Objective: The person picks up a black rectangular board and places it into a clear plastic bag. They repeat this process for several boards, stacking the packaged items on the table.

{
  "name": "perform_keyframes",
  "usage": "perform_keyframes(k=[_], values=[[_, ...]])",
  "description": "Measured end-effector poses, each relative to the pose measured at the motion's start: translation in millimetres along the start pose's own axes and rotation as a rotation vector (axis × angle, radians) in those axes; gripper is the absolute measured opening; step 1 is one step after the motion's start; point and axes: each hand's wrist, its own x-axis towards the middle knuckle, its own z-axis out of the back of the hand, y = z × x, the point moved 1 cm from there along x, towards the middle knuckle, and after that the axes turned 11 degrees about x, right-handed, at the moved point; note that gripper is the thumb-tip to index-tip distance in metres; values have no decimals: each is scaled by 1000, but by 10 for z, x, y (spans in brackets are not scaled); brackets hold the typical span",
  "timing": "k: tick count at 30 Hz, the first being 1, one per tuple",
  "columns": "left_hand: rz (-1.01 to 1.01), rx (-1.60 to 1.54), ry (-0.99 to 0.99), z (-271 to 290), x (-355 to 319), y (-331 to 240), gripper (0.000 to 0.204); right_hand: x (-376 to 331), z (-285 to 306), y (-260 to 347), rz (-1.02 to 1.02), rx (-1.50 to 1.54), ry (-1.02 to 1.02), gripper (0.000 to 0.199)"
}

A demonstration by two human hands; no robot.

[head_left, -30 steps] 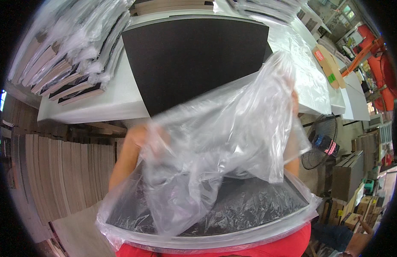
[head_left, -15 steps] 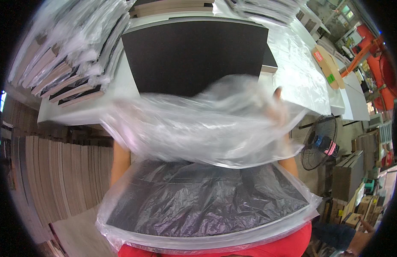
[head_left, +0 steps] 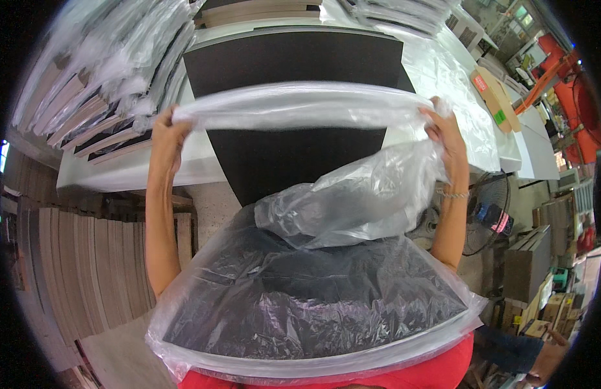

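Observation:
A clear plastic bag (head_left: 300, 107) is stretched in a taut band across a black panel (head_left: 294, 61). My left hand (head_left: 169, 131) grips the band's left end, fingers closed. At the other end my right hand (head_left: 443, 129) pinches the plastic. Below the right hand a loose, crumpled part of the plastic (head_left: 372, 198) hangs toward me. Close to my body lies another black panel wrapped in clear plastic (head_left: 313, 298), its surface wrinkled. The plastic hides where the two black panels meet or overlap.
Bagged panels (head_left: 112, 84) are piled on the white table (head_left: 197, 159) at the left, with more bagged panels (head_left: 404, 16) at the back. Upright boards (head_left: 106, 266) stand low on the left. A fan (head_left: 488, 217) and cardboard box (head_left: 495, 97) are at the right. Another person's hand (head_left: 550, 356) shows lower right.
Both hands have risen and moved away from my body, pulling the plastic from a blurred, billowing sheet into a tight band over the black panel. The wrapped panel near me has stayed put.

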Motion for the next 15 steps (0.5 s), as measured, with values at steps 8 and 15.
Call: perform_keyframes(k=[8,15], values=[[-585,1044,-417,-192,288,-690,76,599,-699,210,941,-810,-79,57],[-669,983,-459,-78,-212,-772,78,390,-661,386,1033,-927,-16,52]])
